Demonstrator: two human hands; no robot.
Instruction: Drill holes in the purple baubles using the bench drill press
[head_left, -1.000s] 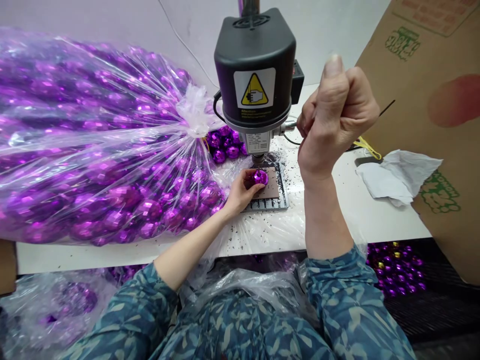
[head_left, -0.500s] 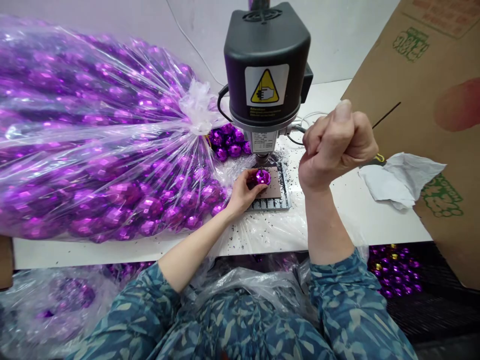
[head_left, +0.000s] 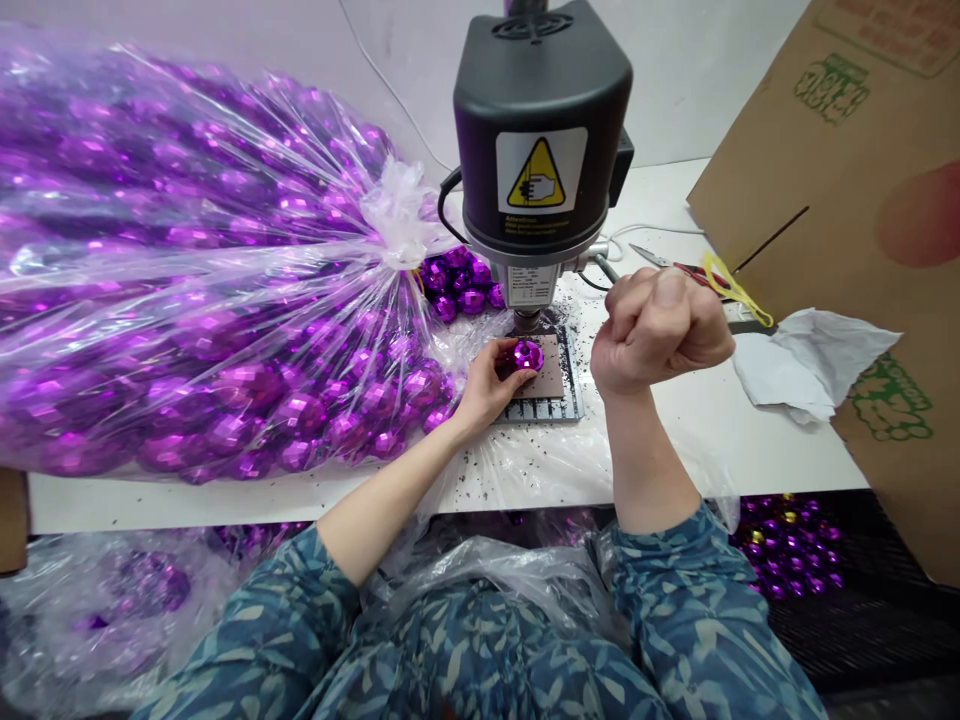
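Lead: Begin at the left. State placement and likely reason.

Clerk: Note a clear bag (head_left: 202, 255) of purple balls (head_left: 304, 412), gathered at the neck, presumably against spilling. Past the neck, note loose balls (head_left: 471, 300) on the white table (head_left: 180, 505).

Lead: Next, left hand (head_left: 489, 385)?

Clerk: Record as narrowed in a pinch on one purple ball (head_left: 529, 356), located on a flat board (head_left: 553, 375) beneath the machine head (head_left: 544, 100). Held from the side, apparently to prevent rolling and leave the top uncovered. Cannot tell about contact with the chuck (head_left: 527, 322).

Lead: Direction and long axis?

Clerk: Practically round, so without a clear long axis. Appears to show a hole, facing up toward the machine head.

Lead: Then right hand (head_left: 660, 332)?

Clerk: Record as raised and closed tight at the lever (head_left: 606, 268), presumably for leverage. Cannot see the gripped end. Farther right, note a pointed tool (head_left: 651, 256), white paper (head_left: 787, 365) and a cardboard box (head_left: 847, 290), perhaps aside to leave room.
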